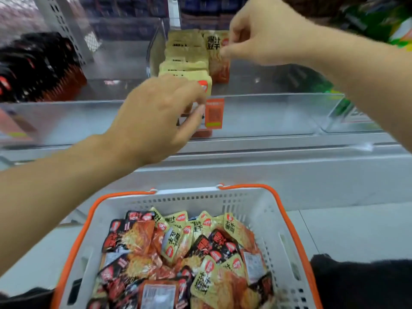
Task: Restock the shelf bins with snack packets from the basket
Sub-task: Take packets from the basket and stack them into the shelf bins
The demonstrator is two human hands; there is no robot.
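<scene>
A white basket [263, 210] with orange handles sits low in front of me, heaped with yellow and black snack packets [178, 253]. Above it, a clear shelf bin [267, 117] holds a row of yellow packets [185, 63] standing on edge. My right hand [256, 34] pinches the top edge of an upright yellow packet [219, 63] at the right rear of that row. My left hand [156, 117] reaches over the bin's front wall, with fingers and thumb curled round the front packet [206, 82] of the row. The hand hides most of that packet.
The bin to the left holds black and red packets [33, 70]. Green packets [379, 23] fill the upper right. An orange label [214, 113] is stuck on the bin's front wall. A metal shelf ledge [289, 152] runs between bin and basket. A dark sleeve [356, 282] lies at bottom right.
</scene>
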